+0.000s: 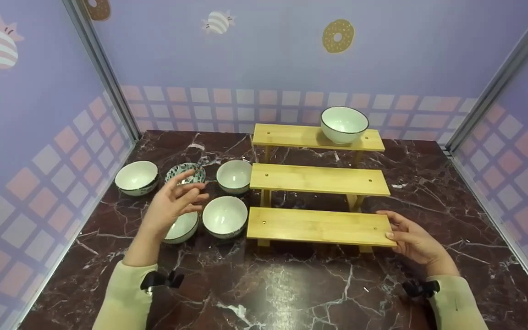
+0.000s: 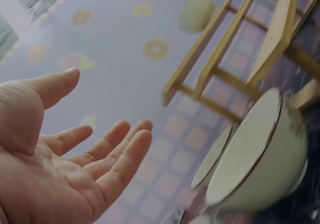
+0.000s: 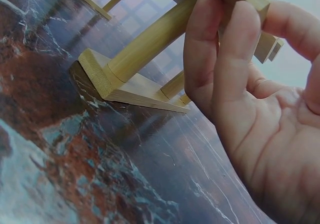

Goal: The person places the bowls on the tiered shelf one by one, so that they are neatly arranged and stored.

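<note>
A three-tier wooden shelf rack (image 1: 317,178) stands on the dark marbled table. At the right end of its lowest board, my right hand (image 1: 414,239) pinches the edge, thumb on top and fingers curled around the end and underside. My left hand (image 1: 171,204) hovers over the bowls left of the rack, fingers spread and holding nothing. Below it, a pale bowl (image 1: 182,229) is partly hidden by the hand. Just right of that stands a white bowl (image 1: 225,217) with a dark rim, large in the left wrist view. One light-green bowl (image 1: 344,126) sits on the top board's right part.
Behind the left hand are a floral-patterned dish (image 1: 177,170) and another dark-rimmed bowl (image 1: 234,176) close by the middle board. A further bowl (image 1: 136,176) stands at the far left. Patterned purple panels (image 1: 268,55) enclose the back and both sides.
</note>
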Tool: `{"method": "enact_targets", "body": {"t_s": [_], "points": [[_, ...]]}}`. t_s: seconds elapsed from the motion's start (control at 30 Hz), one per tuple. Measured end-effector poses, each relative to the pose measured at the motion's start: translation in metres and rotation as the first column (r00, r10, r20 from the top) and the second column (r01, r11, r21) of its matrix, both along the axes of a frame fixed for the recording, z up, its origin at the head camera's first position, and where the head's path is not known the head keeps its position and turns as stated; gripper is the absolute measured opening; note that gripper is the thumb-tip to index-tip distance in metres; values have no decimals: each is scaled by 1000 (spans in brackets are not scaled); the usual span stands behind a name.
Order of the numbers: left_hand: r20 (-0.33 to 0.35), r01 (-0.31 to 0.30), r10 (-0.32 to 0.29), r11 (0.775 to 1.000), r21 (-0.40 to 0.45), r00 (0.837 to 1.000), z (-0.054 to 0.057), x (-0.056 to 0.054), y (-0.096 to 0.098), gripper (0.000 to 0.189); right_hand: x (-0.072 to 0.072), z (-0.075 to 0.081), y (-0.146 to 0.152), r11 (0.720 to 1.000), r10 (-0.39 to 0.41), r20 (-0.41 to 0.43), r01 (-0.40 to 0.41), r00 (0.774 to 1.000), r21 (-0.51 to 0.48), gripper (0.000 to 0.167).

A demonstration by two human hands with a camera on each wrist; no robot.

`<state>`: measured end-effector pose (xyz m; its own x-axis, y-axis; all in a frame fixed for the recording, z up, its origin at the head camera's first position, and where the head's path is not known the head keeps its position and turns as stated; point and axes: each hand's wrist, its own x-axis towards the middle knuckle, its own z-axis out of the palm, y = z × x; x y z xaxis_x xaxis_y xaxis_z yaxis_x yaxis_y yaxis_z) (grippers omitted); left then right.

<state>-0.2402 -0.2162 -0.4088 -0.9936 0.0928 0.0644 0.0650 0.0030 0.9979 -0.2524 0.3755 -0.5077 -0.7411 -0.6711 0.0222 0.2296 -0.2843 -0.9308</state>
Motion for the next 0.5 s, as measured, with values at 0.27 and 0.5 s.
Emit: {"method": "enact_targets", "body": {"t_s": [0.27,0.5], "points": [[-4,-34,34,997,-68,999,-5,15,-41,59,-1,-2,0,1000,11,7,-11,1000,-27,57],[-8,-38,37,984,-176,999,-15,23,-79,62,-1,-2,-1,1000,16,6,-16,1000,-23,58]]}}
